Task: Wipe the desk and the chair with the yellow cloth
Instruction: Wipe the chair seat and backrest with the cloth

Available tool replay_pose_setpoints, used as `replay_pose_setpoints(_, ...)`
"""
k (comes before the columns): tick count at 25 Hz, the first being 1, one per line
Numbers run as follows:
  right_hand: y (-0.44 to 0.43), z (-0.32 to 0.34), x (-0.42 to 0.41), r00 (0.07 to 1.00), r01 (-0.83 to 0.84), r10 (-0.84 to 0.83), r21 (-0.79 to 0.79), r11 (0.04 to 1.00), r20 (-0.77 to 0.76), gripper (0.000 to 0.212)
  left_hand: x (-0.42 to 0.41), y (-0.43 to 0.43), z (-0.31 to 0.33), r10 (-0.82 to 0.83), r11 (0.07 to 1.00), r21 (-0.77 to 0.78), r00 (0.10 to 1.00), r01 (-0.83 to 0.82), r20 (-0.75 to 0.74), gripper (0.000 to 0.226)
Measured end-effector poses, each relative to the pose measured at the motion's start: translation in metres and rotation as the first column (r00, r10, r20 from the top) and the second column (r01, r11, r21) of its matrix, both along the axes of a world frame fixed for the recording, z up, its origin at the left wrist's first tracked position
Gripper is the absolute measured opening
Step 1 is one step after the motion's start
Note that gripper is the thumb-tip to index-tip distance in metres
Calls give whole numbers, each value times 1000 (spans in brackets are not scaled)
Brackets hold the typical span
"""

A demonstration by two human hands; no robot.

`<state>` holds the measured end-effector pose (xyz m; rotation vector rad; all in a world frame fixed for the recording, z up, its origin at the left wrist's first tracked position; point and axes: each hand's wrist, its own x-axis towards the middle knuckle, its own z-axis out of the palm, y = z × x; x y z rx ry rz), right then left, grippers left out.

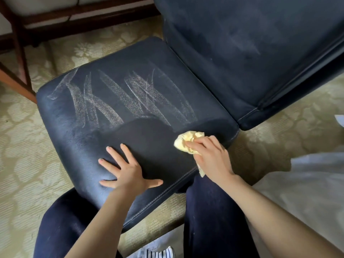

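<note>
A dark blue chair fills the view, its seat cushion [115, 108] low in front of me and its backrest [242, 43] rising at the upper right. White chalky streaks [126, 95] cross the far half of the seat; the near half looks dark and smooth. My right hand [208, 155] grips the crumpled yellow cloth [186, 141] and holds it against the seat's right front corner. My left hand [126, 170] lies flat on the seat's front, fingers spread.
A wooden desk leg [18, 53] and frame stand at the upper left. Patterned beige carpet [28, 155] surrounds the chair. White fabric [307, 192] lies at the right. My knees in dark trousers [208, 220] are under the seat's front edge.
</note>
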<state>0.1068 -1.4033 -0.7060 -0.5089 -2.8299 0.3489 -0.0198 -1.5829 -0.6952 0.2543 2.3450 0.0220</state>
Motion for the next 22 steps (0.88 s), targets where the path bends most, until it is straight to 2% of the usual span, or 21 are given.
replay_pose_setpoints(5,52,-3,12,978,209,-209,32,977,-3,46,3,11,-1,-24,996,-84,1000,25,12,160)
replay_pose_setpoints(7,68,-4,6,942,335,-335,8,942,4,43,3,14,-1,-40,994,-102,999,41,14,159)
replay_pose_setpoints(11,88,-10,-26,779,626,-625,-89,774,51,37,4,17,-3,-49,992,-116,999,51,25,160)
replay_pose_setpoints(13,89,-13,-46,704,709,-705,-131,693,88,38,4,18,-4,-45,991,-124,999,48,31,161)
replay_pose_setpoints(15,87,-13,-62,690,723,-714,-150,674,117,36,4,20,-5,-40,991,-126,999,43,30,162)
replay_pose_setpoints(17,81,-11,-76,728,685,-671,-149,713,140,33,2,20,-6,-39,991,-129,999,42,28,162)
replay_pose_setpoints(19,70,-8,-84,800,599,-583,-133,790,139,33,1,19,-7,-42,990,-131,999,45,29,162)
replay_pose_setpoints(22,35,-6,-89,920,380,-364,-97,920,146,34,0,16,-7,-49,990,-134,998,52,27,162)
